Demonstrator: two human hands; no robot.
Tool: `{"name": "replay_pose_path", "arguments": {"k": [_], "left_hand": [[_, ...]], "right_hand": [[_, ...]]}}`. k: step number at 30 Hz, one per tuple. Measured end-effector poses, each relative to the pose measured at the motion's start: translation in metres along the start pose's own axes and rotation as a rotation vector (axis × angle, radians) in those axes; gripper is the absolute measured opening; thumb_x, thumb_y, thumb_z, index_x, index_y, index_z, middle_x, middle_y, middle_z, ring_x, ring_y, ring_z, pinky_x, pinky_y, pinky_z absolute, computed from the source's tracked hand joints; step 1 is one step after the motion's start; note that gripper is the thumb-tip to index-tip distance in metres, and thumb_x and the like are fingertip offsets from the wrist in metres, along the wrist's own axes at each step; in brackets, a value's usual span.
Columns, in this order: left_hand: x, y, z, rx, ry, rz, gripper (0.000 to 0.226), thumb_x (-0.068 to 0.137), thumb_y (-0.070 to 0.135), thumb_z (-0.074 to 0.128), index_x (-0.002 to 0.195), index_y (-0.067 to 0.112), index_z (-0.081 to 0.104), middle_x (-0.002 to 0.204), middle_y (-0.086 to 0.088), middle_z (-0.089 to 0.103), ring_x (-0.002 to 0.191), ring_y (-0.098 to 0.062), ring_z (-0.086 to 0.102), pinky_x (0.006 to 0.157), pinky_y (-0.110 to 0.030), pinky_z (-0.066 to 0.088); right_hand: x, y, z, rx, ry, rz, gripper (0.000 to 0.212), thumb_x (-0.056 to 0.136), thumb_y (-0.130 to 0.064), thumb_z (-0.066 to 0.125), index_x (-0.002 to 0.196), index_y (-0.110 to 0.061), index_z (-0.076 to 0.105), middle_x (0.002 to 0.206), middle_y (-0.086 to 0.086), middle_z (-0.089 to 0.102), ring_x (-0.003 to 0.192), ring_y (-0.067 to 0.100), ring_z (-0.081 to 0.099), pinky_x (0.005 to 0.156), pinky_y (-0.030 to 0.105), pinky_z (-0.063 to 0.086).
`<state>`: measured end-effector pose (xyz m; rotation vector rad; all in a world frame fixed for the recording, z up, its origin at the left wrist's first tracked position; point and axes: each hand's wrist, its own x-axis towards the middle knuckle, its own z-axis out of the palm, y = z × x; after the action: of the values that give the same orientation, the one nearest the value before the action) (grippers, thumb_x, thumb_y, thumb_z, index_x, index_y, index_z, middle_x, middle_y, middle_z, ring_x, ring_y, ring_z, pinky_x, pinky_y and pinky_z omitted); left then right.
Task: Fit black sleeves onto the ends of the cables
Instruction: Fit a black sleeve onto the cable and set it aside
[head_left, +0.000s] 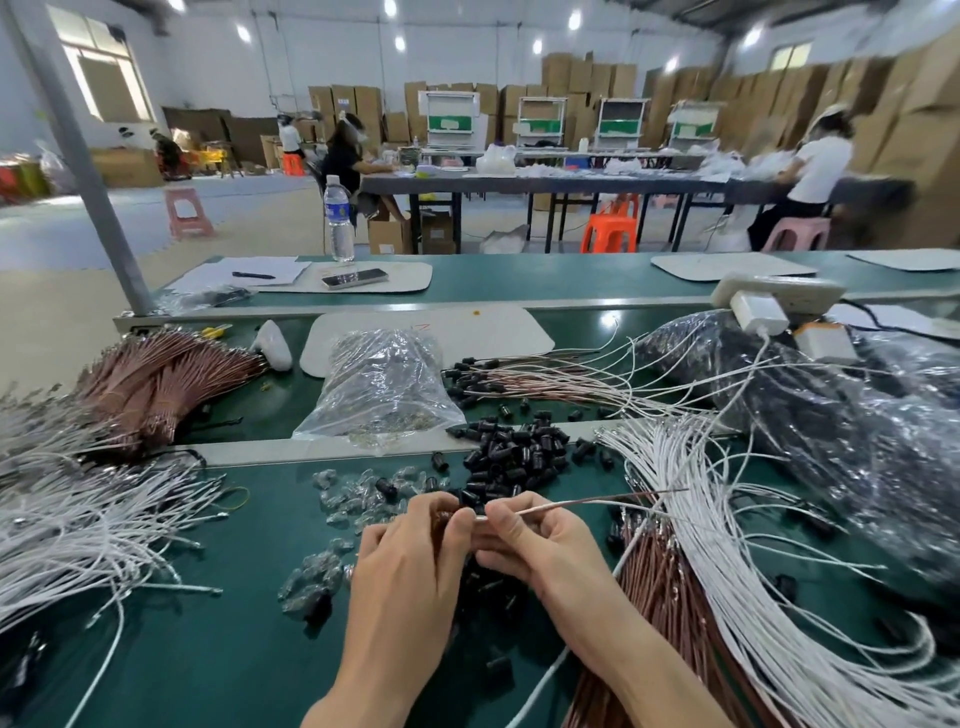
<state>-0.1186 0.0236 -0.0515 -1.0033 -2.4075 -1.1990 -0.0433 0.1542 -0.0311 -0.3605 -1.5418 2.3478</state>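
Factory floor, stacked cartons (582, 78), workbenches (545, 182)

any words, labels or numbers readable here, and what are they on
Nothing reads clearly.
Water bottle label: blue print, too blurred to read.
White mat: small red handwritten mark, illegible.
Cardboard boxes: any print is too blurred to read.

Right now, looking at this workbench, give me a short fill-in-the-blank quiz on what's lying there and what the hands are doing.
1. The heap of loose sleeves is ____ in colour.
2. The water bottle stands ____ on the far bench.
3. The right hand pinches one thin cable whose free end points to the ____.

Missing words: black; upright; right.
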Motion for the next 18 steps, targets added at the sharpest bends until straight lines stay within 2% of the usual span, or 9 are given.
{"name": "replay_pose_path", "arguments": {"k": [1,3,7,11,14,18], "left_hand": [[-0.001,0.000,0.000,-0.005,0.009,0.029,0.013,0.102,0.053,0.036,0.100,0.046,0.048,0.081,0.034,0.056,0.102,0.027,0.040,0.075,-0.019,0.038],[-0.001,0.001,-0.002,-0.049,0.013,0.040,0.011,0.100,0.052,0.041,0.099,0.048,0.051,0.084,0.034,0.058,0.101,0.015,0.046,0.072,-0.019,0.040],[0.004,-0.004,-0.013,-0.219,0.079,-0.031,0.008,0.098,0.050,0.045,0.100,0.050,0.054,0.089,0.024,0.063,0.083,-0.005,0.058,0.069,-0.024,0.044],[0.011,-0.006,-0.025,-0.386,0.223,-0.107,0.016,0.100,0.036,0.049,0.101,0.050,0.056,0.087,0.014,0.065,0.076,-0.006,0.061,0.066,-0.008,0.045],[0.016,-0.010,-0.024,-0.459,0.227,-0.182,0.021,0.104,0.024,0.047,0.104,0.042,0.057,0.082,0.003,0.062,0.072,-0.008,0.058,0.063,-0.010,0.045],[0.036,-0.001,-0.029,-0.505,0.230,-0.196,0.015,0.100,0.039,0.048,0.099,0.051,0.057,0.083,0.003,0.064,0.067,-0.010,0.057,0.058,-0.012,0.046]], "right_hand": [[0.000,0.000,0.000,-0.007,0.001,0.001,0.029,0.087,-0.031,0.071,0.101,-0.007,0.065,0.103,0.017,0.077,0.100,0.028,0.075,0.075,0.023,0.059],[0.000,-0.001,0.001,-0.008,-0.001,0.001,0.030,0.086,-0.031,0.072,0.102,-0.006,0.066,0.102,0.018,0.077,0.097,0.027,0.076,0.074,0.023,0.059],[0.003,-0.008,-0.006,0.136,0.057,-0.029,0.026,0.083,-0.023,0.073,0.101,-0.004,0.077,0.104,0.024,0.075,0.085,0.023,0.075,0.069,0.022,0.060],[0.005,-0.011,-0.015,0.240,0.133,-0.055,0.019,0.080,-0.015,0.074,0.096,-0.006,0.081,0.103,0.025,0.075,0.080,0.021,0.074,0.068,0.021,0.060],[0.007,-0.017,-0.020,0.231,0.174,-0.084,0.017,0.080,-0.013,0.073,0.093,-0.007,0.082,0.102,0.023,0.075,0.082,0.020,0.074,0.067,0.021,0.060],[0.015,-0.043,-0.030,0.172,0.179,-0.169,0.019,0.084,-0.017,0.069,0.097,-0.010,0.081,0.104,0.020,0.076,0.086,0.020,0.075,0.070,0.020,0.059]]}}
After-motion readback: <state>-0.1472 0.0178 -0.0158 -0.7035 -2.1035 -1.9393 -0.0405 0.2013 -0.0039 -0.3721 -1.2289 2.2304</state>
